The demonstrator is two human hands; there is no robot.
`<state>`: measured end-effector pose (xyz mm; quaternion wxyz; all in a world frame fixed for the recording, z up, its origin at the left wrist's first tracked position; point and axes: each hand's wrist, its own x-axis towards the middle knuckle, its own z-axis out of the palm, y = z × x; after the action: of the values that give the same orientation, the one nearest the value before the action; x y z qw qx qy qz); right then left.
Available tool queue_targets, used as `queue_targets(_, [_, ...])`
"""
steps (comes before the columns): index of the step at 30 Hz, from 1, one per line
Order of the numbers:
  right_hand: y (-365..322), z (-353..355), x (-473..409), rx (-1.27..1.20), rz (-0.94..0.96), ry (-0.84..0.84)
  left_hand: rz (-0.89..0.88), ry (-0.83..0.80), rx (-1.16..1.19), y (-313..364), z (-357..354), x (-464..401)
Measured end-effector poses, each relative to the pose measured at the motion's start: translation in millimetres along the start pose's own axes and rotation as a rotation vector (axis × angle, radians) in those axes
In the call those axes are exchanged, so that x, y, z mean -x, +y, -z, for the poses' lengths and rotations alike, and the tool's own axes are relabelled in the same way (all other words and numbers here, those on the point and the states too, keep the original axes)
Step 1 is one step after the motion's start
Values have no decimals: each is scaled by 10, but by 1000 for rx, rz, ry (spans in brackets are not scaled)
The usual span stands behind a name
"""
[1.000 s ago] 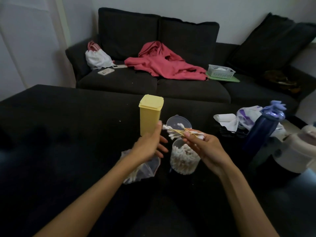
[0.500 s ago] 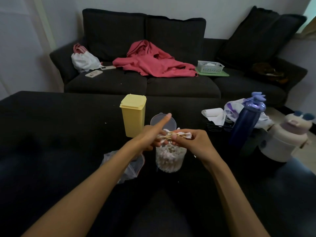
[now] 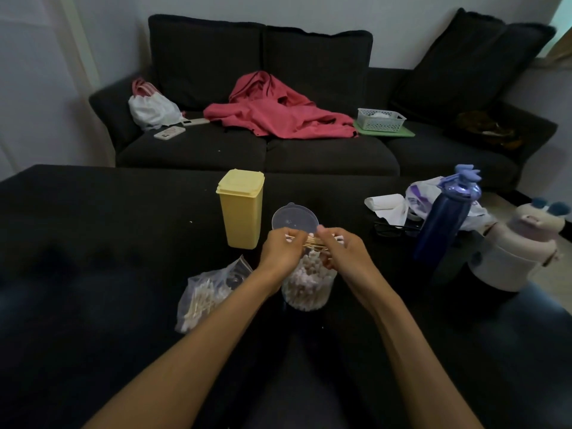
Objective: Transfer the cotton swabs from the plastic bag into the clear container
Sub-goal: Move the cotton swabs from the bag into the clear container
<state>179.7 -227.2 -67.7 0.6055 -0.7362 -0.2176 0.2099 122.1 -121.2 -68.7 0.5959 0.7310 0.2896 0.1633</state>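
A bundle of cotton swabs (image 3: pixel 314 243) is pinched at either end by the left hand (image 3: pixel 280 252) and right hand (image 3: pixel 345 253), directly above the clear container (image 3: pixel 306 289); the plastic bag (image 3: pixel 207 297) lies just left.

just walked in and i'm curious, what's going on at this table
A person is moving cotton swabs into a clear container. Both the left hand and the right hand hold a small bundle of swabs just above the container, which already looks nearly full. The plastic bag lying to its left still has swabs in it. The container's lid lies behind it.
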Motion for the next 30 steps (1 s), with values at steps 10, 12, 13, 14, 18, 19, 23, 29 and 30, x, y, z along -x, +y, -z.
queue_targets(10, [-7,-106,5,-116,102,382,-112,-19,43,49,-82,93])
queue_targets(12, [-15,-114,12,-129,98,431,-142,-5,58,54,-97,113])
queue_targets(13, [-17,-109,12,-141,92,449,-154,-9,66,64,-103,124])
queue_targets(14, [-27,-100,12,-156,79,458,-163,-15,71,76,-107,134])
queue_targets(18, [-40,-79,14,-181,76,423,-173,-20,65,74,-109,165])
queue_targets(19, [-37,-83,9,-174,91,418,-168,-21,73,66,-108,167])
queue_targets(23, [-69,-97,16,-181,109,385,-122,-92,97,103,-79,186])
queue_targets(29, [-87,-123,30,-184,52,332,-220,-87,27,84,-36,164])
queue_targets(30, [-79,-118,27,-191,24,344,-240,-63,-14,72,-30,172])
